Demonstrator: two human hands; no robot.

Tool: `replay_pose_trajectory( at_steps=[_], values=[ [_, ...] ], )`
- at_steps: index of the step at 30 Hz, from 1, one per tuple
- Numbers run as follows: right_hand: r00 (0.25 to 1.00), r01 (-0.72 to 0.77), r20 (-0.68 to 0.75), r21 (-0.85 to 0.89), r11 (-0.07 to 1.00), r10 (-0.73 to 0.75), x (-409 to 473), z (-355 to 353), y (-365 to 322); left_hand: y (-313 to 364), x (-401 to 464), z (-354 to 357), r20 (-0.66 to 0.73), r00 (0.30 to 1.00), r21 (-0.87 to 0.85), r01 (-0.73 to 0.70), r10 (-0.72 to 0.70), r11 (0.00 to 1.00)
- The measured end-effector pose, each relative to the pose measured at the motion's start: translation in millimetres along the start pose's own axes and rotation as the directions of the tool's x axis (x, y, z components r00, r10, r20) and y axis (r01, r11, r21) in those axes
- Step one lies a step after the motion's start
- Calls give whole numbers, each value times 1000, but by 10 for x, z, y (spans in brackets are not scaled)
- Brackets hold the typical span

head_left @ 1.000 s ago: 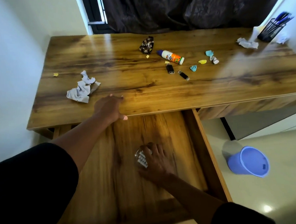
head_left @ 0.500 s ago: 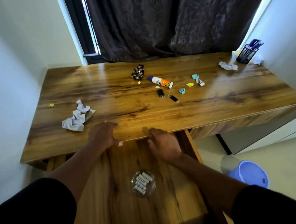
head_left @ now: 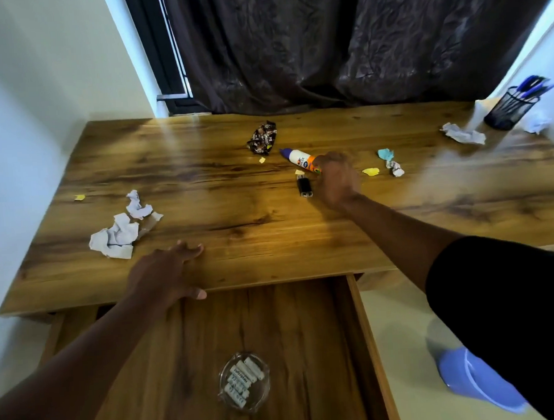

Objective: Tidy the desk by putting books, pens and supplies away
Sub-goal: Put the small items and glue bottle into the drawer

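Wood-grain desk top (head_left: 204,194), glossy, w/ open drawer (head_left: 276,338) below. My right hand (head_left: 335,181) is at the orange base of the white plastic glue bottle (head_left: 298,157) lying mid-desk; motion blur, can't tell if the fingers have closed on it. Left hand (head_left: 163,276) rests flat on the desk edge, fingers relaxed. Bottle looks light, rigid, smooth, prone to roll; I'd grip mid-barrel. 1 black USB stick (head_left: 304,186) lies just beside.
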State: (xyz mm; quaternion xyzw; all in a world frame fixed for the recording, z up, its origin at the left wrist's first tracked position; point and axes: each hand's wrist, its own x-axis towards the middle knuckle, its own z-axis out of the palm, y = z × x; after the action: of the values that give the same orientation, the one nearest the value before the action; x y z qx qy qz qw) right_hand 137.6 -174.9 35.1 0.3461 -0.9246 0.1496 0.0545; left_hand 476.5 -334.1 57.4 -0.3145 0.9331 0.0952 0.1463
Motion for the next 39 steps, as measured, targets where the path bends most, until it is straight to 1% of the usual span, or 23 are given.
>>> replay_pose_trajectory(
  at_steps=[4,9,14,18,21,23,25,27,29,32,34,35,36,37,38,39],
  values=[
    [995,53,84,-50,997,-49,355,88,156,34,2,-2,-9,1000,-14,14,-14,1000],
    [993,29,112,-10,1000,-27,579,218,295,82,-21,-18,-19,1000,-35,15,-16,999],
    [990,-2,139,-103,995,16,690,287,370,102,-17,-17,-8,999,-48,36,-37,998],
    [982,-64,171,-65,996,74,644,256,422,79,10,11,-7,1000,-27,22,-22,999],
    [982,-134,139,46,990,127,474,209,418,73,11,21,-18,1000,-21,9,-9,1000],
    [983,-176,71,169,970,166,256,141,351,69,10,29,-22,1000,11,-2,2,1000],
    [981,-186,7,305,934,194,-51,42,204,62,22,44,-16,1000,46,3,-2,999],
    [979,-166,-31,463,871,203,-462,-75,-7,63,21,52,-12,1000,90,2,-1,996],
    [979,-134,-54,565,814,199,-913,-169,-231,45,43,76,-23,1000,108,0,2,994],
    [983,-138,-2,642,754,181,-1669,-290,-590,6,47,166,-30,999,93,-9,12,996],
    [980,-185,74,664,724,182,-2141,-279,-755,-2,-2,267,-31,1000,16,-1,2,1000],
    [977,-207,105,667,716,185,-2360,-247,-815,-15,-68,330,-66,998,-12,-25,24,1000],
    [973,-227,128,670,707,191,-2558,-204,-861,-14,-166,394,-146,987,-18,-74,71,997],
    [969,-244,147,666,705,197,-2738,-163,-894,-17,-251,493,-256,958,-10,-136,129,991],
    [966,-259,166,656,709,200,-2892,-127,-912,-3,-343,594,-353,914,39,-200,201,979],
    [962,-274,191,643,715,196,-3027,-96,-914,34,-431,689,-399,872,118,-259,285,959]
  ],
)
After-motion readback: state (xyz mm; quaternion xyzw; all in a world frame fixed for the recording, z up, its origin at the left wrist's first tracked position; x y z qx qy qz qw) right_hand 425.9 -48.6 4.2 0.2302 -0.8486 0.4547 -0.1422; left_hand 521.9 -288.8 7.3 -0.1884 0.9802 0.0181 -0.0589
